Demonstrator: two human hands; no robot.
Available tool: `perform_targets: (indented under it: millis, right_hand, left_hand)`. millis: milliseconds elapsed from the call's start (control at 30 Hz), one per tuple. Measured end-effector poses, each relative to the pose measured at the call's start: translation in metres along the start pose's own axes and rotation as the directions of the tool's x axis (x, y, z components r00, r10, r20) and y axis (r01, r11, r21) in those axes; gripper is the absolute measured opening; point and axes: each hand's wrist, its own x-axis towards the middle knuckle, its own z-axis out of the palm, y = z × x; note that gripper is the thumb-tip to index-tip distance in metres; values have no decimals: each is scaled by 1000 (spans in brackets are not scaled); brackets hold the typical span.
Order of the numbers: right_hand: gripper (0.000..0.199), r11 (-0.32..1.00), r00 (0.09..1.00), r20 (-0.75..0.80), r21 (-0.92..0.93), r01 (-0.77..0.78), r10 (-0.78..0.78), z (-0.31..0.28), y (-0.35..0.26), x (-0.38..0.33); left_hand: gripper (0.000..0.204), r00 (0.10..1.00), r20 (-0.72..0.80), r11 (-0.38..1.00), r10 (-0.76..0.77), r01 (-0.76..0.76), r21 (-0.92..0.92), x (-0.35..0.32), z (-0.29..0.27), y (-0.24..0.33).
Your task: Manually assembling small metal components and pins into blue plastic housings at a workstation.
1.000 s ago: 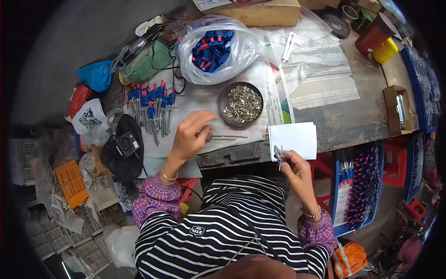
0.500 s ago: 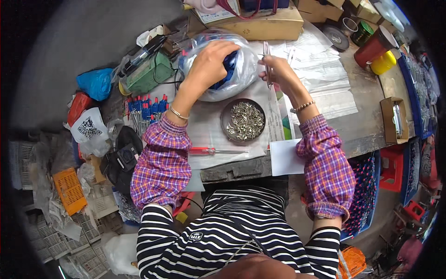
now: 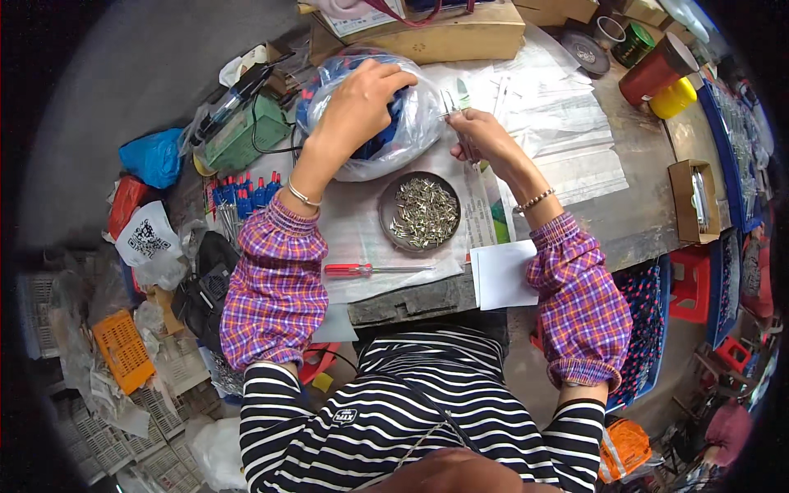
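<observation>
My left hand (image 3: 362, 103) reaches over the mouth of a clear plastic bag (image 3: 423, 123) of blue parts. Its fingers curl downward there, and their tips are hidden, so what they grip cannot be made out. To the right of the bag, my right hand (image 3: 485, 140) is closed on slim metal tweezers (image 3: 449, 105), whose thin prongs point away from me, toward the bag. Nearer to me, between the hands, stands a round dark dish (image 3: 386, 226) full of small silvery metal pieces (image 3: 425, 212).
A screwdriver (image 3: 349, 269) with a red handle lies near the table's front edge. Several blue, red-tipped tools (image 3: 246, 195) sit at left by a green box (image 3: 246, 135). White paper (image 3: 505, 274) lies by my right sleeve. A cardboard box (image 3: 419, 45) stands behind the bag.
The tweezers have turned, their prongs swinging left toward the bag, and my right hand has shifted slightly nearer to me. My left hand stays over the bag. The whole view has shifted a little.
</observation>
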Motion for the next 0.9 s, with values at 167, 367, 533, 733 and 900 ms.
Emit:
perform_targets:
  millis: [167, 367, 533, 733, 900]
  right_hand:
    - [27, 999, 1000, 4, -52, -5, 5, -6, -8, -20]
    - [32, 988, 999, -39, -157, -3, -3, -24, -22, -55]
    - [35, 987, 999, -9, -157, 33, -35, -27, -32, -99]
    - [23, 989, 994, -10, -102, 105, -107, -16, -17, -158]
    - [20, 989, 996, 29, 130, 75, -80, -6, 39, -204]
  left_hand:
    - [35, 999, -8, 999, -40, 40, 13, -4, -6, 2]
    - [27, 1000, 15, 998, -8, 9, -58, 0, -14, 9]
    - [13, 991, 25, 992, -129, 130, -8, 6, -6, 14]
    - [28, 969, -78, 962, -233, 241, 127, 6, -5, 17]
    - [48, 954, -202, 973, -221, 201, -116, -17, -27, 38]
